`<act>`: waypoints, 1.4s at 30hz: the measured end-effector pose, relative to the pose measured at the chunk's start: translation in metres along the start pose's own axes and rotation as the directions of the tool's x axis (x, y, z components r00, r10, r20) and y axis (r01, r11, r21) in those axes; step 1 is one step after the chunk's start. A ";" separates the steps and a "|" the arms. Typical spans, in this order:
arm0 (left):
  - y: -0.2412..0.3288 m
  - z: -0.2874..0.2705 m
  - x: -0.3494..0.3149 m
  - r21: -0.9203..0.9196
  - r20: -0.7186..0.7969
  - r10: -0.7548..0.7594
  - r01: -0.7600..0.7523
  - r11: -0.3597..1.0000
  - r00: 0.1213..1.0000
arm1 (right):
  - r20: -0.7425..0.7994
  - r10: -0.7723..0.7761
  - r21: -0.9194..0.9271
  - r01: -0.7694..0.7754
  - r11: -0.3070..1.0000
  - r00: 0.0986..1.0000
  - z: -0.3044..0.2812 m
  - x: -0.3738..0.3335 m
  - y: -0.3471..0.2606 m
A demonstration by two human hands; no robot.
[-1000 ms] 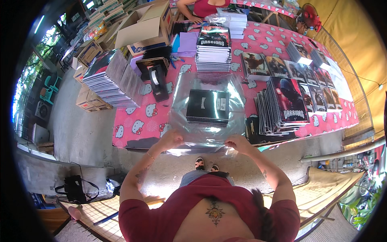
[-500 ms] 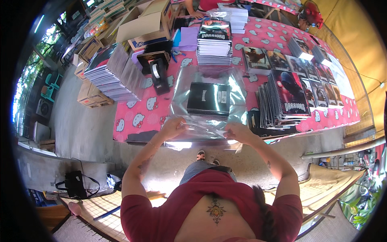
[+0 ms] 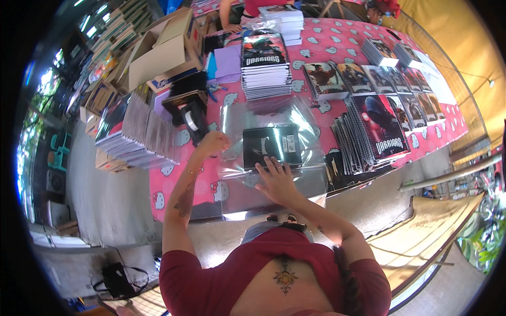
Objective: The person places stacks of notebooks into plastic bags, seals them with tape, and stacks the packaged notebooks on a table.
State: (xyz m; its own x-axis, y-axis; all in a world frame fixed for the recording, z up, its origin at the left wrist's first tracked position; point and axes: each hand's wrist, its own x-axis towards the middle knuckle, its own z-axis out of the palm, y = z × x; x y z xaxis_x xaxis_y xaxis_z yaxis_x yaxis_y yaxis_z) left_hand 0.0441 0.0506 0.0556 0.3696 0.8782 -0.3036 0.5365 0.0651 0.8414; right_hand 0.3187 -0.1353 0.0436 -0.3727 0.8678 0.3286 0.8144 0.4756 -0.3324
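Observation:
A black spiral notebook (image 3: 272,146) lies inside a clear plastic sleeve (image 3: 311,139) on the pink patterned tablecloth (image 3: 174,181). My right hand (image 3: 276,180) lies flat with fingers spread on the sleeve's near flap, touching the notebook's near edge. My left hand (image 3: 212,143) is up at the left edge of the sleeve, next to a black tape dispenser (image 3: 192,120); whether it grips the dispenser or the plastic I cannot tell.
A tall stack of notebooks (image 3: 265,67) stands behind the sleeve. Fanned notebooks (image 3: 374,129) lie to the right, wrapped stacks (image 3: 132,134) to the left. An open cardboard box (image 3: 163,52) sits far left. Another person (image 3: 247,10) is at the far table edge.
My left hand has left the sleeve's near edge and moved up left toward the tape dispenser. My right hand has slid forward and flattened on the folded flap.

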 end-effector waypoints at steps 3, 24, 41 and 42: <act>0.031 0.002 0.036 0.392 -0.064 0.300 -0.253 0.885 0.952 | 0.028 0.048 -0.026 -0.047 0.999 0.998 0.006 0.004 0.000; 0.067 0.070 0.173 0.542 -0.057 0.524 -0.414 0.731 0.850 | 0.084 0.094 -0.027 -0.092 0.995 0.992 0.004 0.013 0.002; 0.059 0.158 -0.005 0.556 -0.199 0.598 -0.413 0.721 0.777 | 0.047 -0.012 -0.080 0.016 0.997 0.999 0.019 0.007 0.021; 0.056 0.168 -0.008 0.562 -0.245 0.621 -0.413 0.717 0.744 | 0.038 -0.034 -0.109 0.038 0.993 0.999 0.019 0.006 0.025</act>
State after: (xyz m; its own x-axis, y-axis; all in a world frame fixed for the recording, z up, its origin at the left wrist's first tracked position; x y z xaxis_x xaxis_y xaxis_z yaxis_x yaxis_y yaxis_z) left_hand 0.1984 -0.0325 0.0304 0.4226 0.8102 0.4062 0.6578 -0.5825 0.4774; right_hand 0.3280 -0.1159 0.0200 -0.4166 0.8561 0.3060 0.8434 0.4896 -0.2215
